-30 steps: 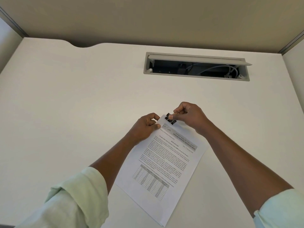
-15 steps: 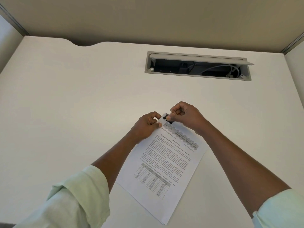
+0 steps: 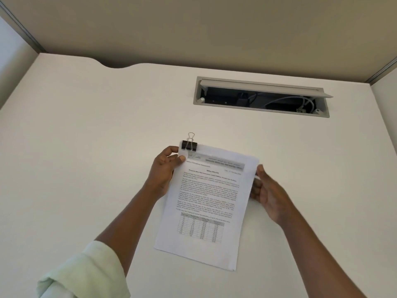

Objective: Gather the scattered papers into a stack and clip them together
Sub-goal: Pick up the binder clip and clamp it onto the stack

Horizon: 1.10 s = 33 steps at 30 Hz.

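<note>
- At the middle of the white surface, toward the near side: stack of printed sheets, edges squared, turned slightly clockwise. Top sheet carries a grey header band, blocks of text and a table low on the page; the print is too small to read.
- Clip: black binder type, seated on the stack's far-left corner. One wire handle lies folded over the paper, the other points away over the surface.
- Left hand: pinches the stack's left edge just below the clip. Thumb lies on the top sheet, fingers are curled at the paper's edge.
- Right hand: at the stack's right edge, palm toward the paper, thumb raised, fingers loosely bent with tips meeting the edge. Cannot tell whether it grips the paper or only touches it.
- Cannot tell whether the stack lies flat or is held slightly raised.
- Pale green sleeve rolled up on the left forearm.
- Far side of the surface, well apart from the stack: grey hatch with its lid propped up, cables showing inside.
</note>
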Motion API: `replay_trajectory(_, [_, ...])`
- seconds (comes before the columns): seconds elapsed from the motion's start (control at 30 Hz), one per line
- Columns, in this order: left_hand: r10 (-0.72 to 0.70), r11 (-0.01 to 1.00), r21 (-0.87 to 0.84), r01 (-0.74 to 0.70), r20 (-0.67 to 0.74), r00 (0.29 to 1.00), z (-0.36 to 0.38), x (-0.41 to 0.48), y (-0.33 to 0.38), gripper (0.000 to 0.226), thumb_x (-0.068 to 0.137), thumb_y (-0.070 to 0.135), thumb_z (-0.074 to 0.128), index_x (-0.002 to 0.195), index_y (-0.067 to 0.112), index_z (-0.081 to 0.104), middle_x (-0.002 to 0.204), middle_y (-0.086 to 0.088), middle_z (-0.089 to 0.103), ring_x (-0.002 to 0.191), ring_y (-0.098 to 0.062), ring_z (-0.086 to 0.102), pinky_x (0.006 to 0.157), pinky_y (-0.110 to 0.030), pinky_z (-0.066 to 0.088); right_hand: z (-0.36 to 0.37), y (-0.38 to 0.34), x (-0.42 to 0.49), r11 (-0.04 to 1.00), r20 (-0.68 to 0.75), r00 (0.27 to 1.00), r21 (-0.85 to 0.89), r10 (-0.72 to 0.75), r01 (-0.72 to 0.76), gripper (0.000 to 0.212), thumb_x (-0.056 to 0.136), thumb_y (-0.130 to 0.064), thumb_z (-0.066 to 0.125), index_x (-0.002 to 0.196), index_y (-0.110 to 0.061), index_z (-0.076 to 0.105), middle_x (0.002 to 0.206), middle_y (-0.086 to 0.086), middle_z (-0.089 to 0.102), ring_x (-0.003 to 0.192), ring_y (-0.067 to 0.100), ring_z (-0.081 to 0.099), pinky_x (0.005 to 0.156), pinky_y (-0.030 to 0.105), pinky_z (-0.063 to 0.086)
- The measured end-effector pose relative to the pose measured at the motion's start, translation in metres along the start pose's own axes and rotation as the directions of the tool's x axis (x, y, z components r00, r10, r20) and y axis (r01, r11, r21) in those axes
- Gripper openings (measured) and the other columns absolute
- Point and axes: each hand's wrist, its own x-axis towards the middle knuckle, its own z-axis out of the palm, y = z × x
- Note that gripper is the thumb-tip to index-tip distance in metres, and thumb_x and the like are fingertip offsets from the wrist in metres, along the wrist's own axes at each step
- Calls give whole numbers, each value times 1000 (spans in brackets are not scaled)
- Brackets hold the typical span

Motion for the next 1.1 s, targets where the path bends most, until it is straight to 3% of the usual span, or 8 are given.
replay_trajectory(0.13, [36, 993, -105, -48, -117, 993, -15, 3, 15, 14, 99, 0, 59, 102, 13, 63, 88, -8, 79, 77, -22, 76, 71, -37, 64, 35, 28, -13, 999, 122, 992, 8, 35, -37, 45, 90, -31, 71, 132, -15, 63, 126, 5, 74, 118, 28, 70, 99, 41, 55])
replay_trajectory(0.23, [8, 985, -167, -42, -204, 979, -26, 5, 28, 16, 100, 1, 58, 99, 17, 62, 86, -5, 79, 74, -18, 75, 72, -35, 64, 60, 40, -4, 1000, 75, 997, 19, 13, -15, 36, 99, -4, 60, 134, -12, 62, 128, 9, 73, 121, 32, 68, 106, 49, 51])
replay_trajectory(0.33, [-59, 992, -118, 35, -206, 977, -46, 0, 30, 6, 99, 13, 64, 99, 19, 64, 97, -4, 78, 84, -22, 71, 86, -41, 55, 82, 36, 13, 999, 21, 1000, -26, -18, 19, 34, 100, -7, 59, 132, -18, 64, 126, 7, 74, 116, 32, 71, 106, 56, 50])
replay_trajectory(0.5, [-145, 966, 179, 184, -214, 966, -76, -30, 14, 13, 96, 10, 64, 109, 10, 64, 100, -5, 79, 76, -15, 74, 64, -26, 54, 119, 2, 47, 998, -54, 997, -43, -46, 44, 32, 100, -7, 58, 126, -23, 67, 120, 0, 77, 110, 26, 73, 103, 51, 53])
replay_trajectory(0.7, [47, 845, 510, 160, -369, 928, -107, -22, 26, 26, 92, 4, 60, 110, 22, 60, 101, 4, 74, 95, -20, 70, 72, -31, 52, 182, -44, 93, 979, -99, 991, -193, -90, 70, 26, 101, -11, 53, 115, -30, 63, 120, -1, 74, 105, 23, 72, 98, 46, 57])
replay_trajectory(0.87, [174, 779, 612, 134, -417, 892, -134, 16, 48, 37, 95, 5, 58, 129, 17, 55, 110, -7, 71, 103, -32, 68, 82, -36, 52, 223, -63, 113, 920, -110, 982, -378, -152, 100, 49, 97, -4, 44, 141, -24, 50, 123, -2, 65, 105, 21, 63, 74, 28, 49])
replay_trajectory(1.0, [287, 595, 801, 67, -289, 913, -153, 32, 48, 78, 89, 12, 73, 157, 8, 34, 140, -20, 49, 128, -37, 53, 106, -41, 43, 241, -54, 113, 746, -112, 958, -653, -264, 129, 59, 96, -4, 48, 154, -12, 39, 145, 13, 54, 131, 29, 52, 101, 30, 40])
replay_trajectory(1.1, [255, 439, 898, 23, -149, 956, -163, 36, 46, 110, 70, 52, 87, 158, 12, 35, 157, -19, 29, 141, -39, 37, 117, -46, 35, 250, -39, 113, 632, -44, 940, -750, -339, 193, 67, 96, -6, 54, 158, -5, 29, 156, 18, 39, 145, 30, 38, 114, 26, 27])
